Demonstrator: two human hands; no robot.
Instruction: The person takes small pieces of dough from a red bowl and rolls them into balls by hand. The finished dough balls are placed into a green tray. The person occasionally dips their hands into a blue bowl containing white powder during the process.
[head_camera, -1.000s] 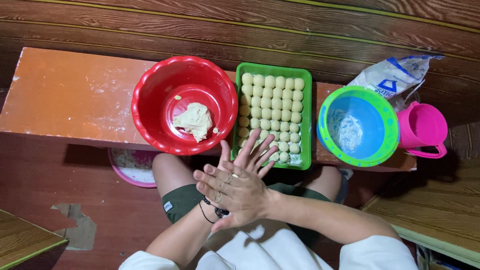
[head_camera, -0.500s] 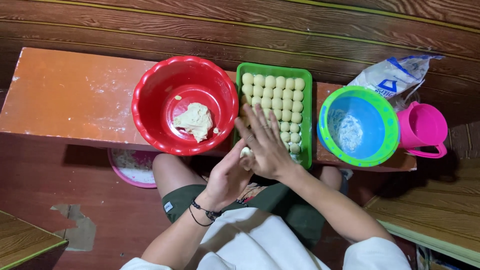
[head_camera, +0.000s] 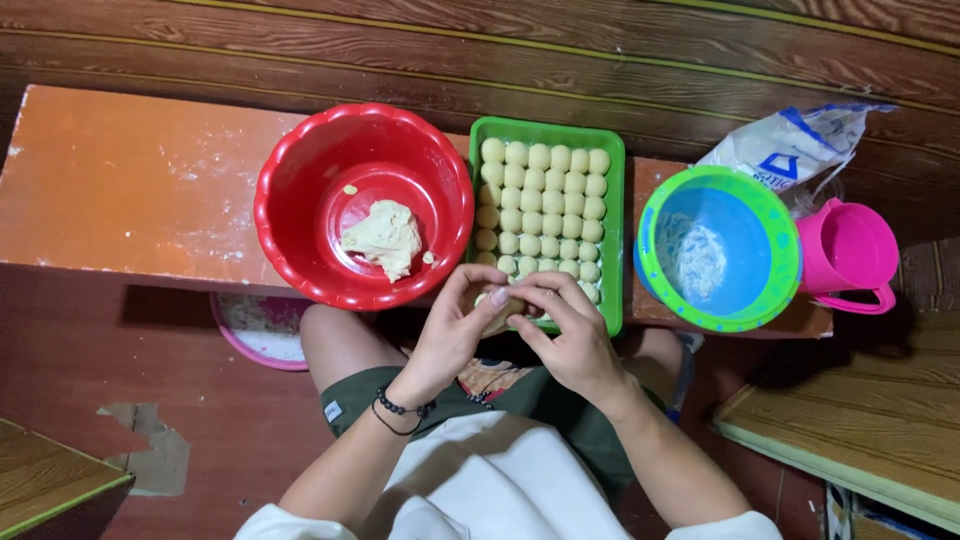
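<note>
A single head-worn camera looks almost straight down from close above, past the seated person's lap to the orange bench (head_camera: 130, 190), whose far edge meets dark wooden planks (head_camera: 480, 50) at top.

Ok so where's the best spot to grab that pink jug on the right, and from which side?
Take the pink jug by its loop handle, coming in from the near side. The handle sticks out toward the person and is free of other things, while the flour bag crowds the far side and the blue bowl sits close on its left.

Red bowl (head_camera: 300, 215), green tray (head_camera: 612, 230)
</note>
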